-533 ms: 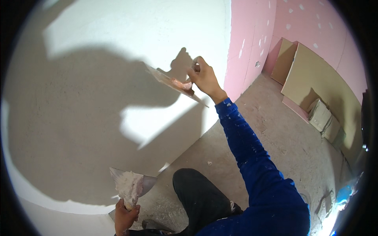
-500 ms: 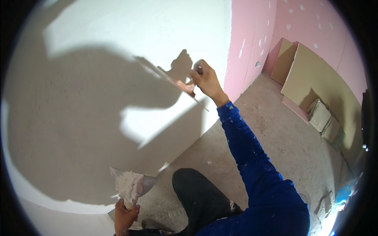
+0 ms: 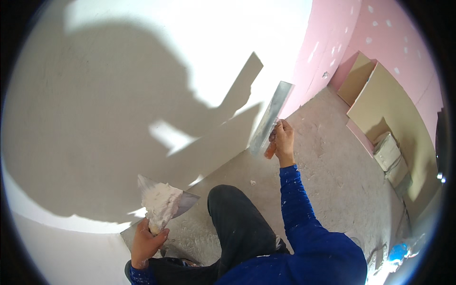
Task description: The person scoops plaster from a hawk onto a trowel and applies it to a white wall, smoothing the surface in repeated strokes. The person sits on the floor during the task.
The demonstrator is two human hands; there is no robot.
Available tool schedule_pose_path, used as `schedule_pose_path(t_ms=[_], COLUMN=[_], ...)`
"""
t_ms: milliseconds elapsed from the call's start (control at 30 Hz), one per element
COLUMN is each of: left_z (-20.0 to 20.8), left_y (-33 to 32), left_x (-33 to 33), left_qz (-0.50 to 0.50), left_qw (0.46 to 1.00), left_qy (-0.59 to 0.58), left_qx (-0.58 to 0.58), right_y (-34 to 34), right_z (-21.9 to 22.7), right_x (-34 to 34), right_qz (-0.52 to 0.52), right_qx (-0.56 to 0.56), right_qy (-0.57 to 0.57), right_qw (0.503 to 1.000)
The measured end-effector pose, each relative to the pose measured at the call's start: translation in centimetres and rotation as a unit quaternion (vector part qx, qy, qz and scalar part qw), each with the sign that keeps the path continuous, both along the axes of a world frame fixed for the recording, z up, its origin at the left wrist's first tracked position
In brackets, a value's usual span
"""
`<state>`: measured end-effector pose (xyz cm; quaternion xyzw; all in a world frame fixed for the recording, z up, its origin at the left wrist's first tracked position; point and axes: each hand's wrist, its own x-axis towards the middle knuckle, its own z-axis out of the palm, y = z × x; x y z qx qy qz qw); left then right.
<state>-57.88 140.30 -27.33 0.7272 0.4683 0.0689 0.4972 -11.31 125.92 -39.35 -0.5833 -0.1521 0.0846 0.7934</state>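
My left hand [image 3: 148, 244] grips a wide putty knife [image 3: 186, 203] at the lower left, fingers closed round its handle. A thick lump of pale plaster [image 3: 161, 202] covers most of the blade. Out to the right, my right hand [image 3: 284, 142] is wrapped round the orange handle of a long finishing trowel [image 3: 273, 116]. Its metal blade stands tilted upright, apart from the wall, near the white wall's right-hand edge. Dark shadows of me and the trowel fall across the smooth white wall [image 3: 156, 95].
Pink boards with white filler spots form the far wall [image 3: 327, 42]. Against it lean tan board sheets [image 3: 389, 99], with a pale bag-like bundle [image 3: 387, 152] beside them. A dusty concrete floor [image 3: 323, 142] spreads below. Some blue item [image 3: 398, 252] sits by a bright light at lower right.
My right hand has brought the trowel away from the wall, rightward and down, turning its blade upright. The left hand with the loaded putty knife has risen slightly in view.
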Motion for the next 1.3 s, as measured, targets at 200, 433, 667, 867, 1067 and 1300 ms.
schedule_pose_path(t_ms=[200, 433, 667, 867, 1067, 1300], left_z=[-0.4, 0.3, -1.1, -1.4, -0.6, -0.2], left_y=[0.1, -0.3, 0.3, 0.4, 2.1, 3.1], left_x=[-0.1, 0.0, 0.3, -0.7, -1.2, -1.8], left_qz=[-0.03, 0.041, 0.06, -0.032, -0.069, -0.114], left_qw=[0.999, 0.998, 0.997, 0.998, 0.992, 0.983], left_qy=[-0.003, 0.034, 0.043, 0.012, 0.078, 0.043], left_qx=[0.044, -0.032, -0.035, 0.058, -0.07, -0.134], right_y=[2.5, 12.9, 13.4, 2.8, 3.8, 6.6], right_z=[-0.7, -1.5, -4.6, -0.9, 6.6, 15.9], right_x=[0.3, 0.1, -9.8, -9.4, -10.1, -18.0], right_qz=[0.021, -0.189, -0.044, 0.201, 0.367, 0.452], right_qx=[0.011, -0.192, -0.2, 0.007, -0.138, -0.001], right_qy=[-0.038, -0.157, -0.151, -0.086, -0.478, -0.762], right_qw=[0.999, 0.95, 0.967, 0.976, 0.786, 0.464])
